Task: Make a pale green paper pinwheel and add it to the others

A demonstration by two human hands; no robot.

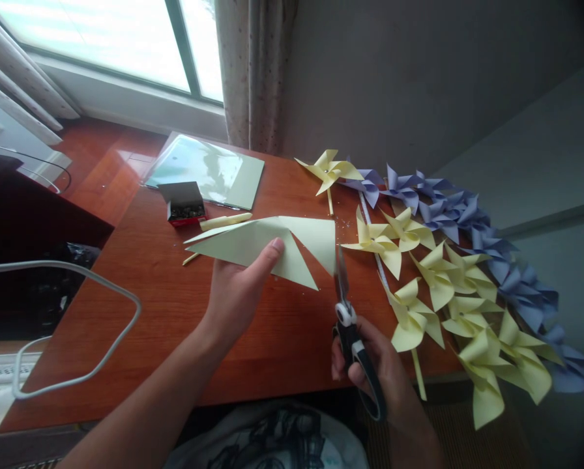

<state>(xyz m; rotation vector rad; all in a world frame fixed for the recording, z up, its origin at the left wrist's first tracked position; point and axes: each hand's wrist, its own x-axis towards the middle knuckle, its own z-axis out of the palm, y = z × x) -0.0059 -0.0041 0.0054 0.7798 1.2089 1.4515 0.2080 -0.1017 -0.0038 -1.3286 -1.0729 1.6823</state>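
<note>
My left hand (240, 280) pinches a sheet of pale yellow paper (304, 238), thumb on top and the other fingers hidden beneath. Cuts split the sheet into pointed flaps, with a gap showing toward its right side. In my right hand (367, 355) is a pair of scissors (347, 319) with black and white handles. Its blades point up and away from me, close to the paper's right edge, and look nearly closed. Whether they touch the paper I cannot tell.
Yellow pinwheels (412, 312) and purple pinwheels (521, 286) cover the table's right side. A small open box (187, 212) of dark bits, rolled yellow paper sticks (226, 221) and a glossy plastic packet of paper (204, 169) lie farther back. A white cable (135, 306) loops at left.
</note>
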